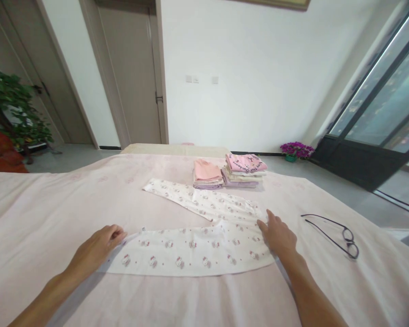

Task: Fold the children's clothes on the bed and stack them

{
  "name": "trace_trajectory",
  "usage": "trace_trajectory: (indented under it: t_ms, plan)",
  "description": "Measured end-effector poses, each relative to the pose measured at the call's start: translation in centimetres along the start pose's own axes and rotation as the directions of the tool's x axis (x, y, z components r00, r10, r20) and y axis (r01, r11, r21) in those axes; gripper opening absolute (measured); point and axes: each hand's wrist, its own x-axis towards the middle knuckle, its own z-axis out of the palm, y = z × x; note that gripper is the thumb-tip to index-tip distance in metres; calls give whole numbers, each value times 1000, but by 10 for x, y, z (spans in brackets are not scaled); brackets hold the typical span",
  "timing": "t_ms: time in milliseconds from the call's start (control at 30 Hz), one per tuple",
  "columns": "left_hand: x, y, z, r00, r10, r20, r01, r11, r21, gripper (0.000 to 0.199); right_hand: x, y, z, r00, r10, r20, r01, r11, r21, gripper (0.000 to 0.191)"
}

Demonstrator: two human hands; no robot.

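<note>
A pair of white children's pants (194, 247) with a small cartoon-cat print lies spread on the pink bedsheet, its two legs pointing left. The near leg's end is pinched in my left hand (104, 240), with the fingers closed on the cloth. My right hand (279, 234) rests on the waist end at the right, thumb and forefinger apart; its other fingers are partly hidden. Just beyond the pants stand two stacks of folded clothes, one topped by a peach garment (207, 170), the other by a pink printed shirt (245, 162).
Eyeglasses (341, 236) with their temples unfolded lie on the bedsheet (150, 302) right of my right hand. Past the bed are a door (131, 72), a potted plant with purple flowers (296, 150), a leafy plant (10, 104) and a dark-framed glass door (371, 118).
</note>
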Motion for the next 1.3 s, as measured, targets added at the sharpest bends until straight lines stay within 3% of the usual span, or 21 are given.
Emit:
trace_trajectory:
  t_ms: [67,133,233,300,433,667,867,1300]
  plan:
    - [-11,-1,2,998,25,-56,-26,1000,-8,38,-6,-6,0,982,-106,-153,101,994,-43,56]
    - [-19,-1,4,998,-5,-70,5,1000,-4,38,-12,-16,2,943,-245,-227,242,969,-37,52]
    - [-26,-2,6,981,-173,-91,172,985,-19,41,-19,-31,12,889,-422,-178,431,902,14,52]
    - [-25,-4,6,957,-259,-133,258,966,-22,41,-22,-37,21,875,-475,-95,479,877,25,52]
    - [-20,-7,8,947,-271,-172,277,961,11,38,-23,-40,34,878,-479,-5,479,878,19,53]
    - [-16,-6,18,936,-146,-321,213,959,185,44,-22,-39,35,887,-461,-11,461,887,-5,56]
    - [-16,-7,22,920,-91,-380,212,933,291,45,-24,-37,38,879,-473,-59,474,881,-9,54]
    - [-15,-12,26,917,-92,-387,209,939,273,50,-28,-39,31,877,-474,-75,476,880,7,51]
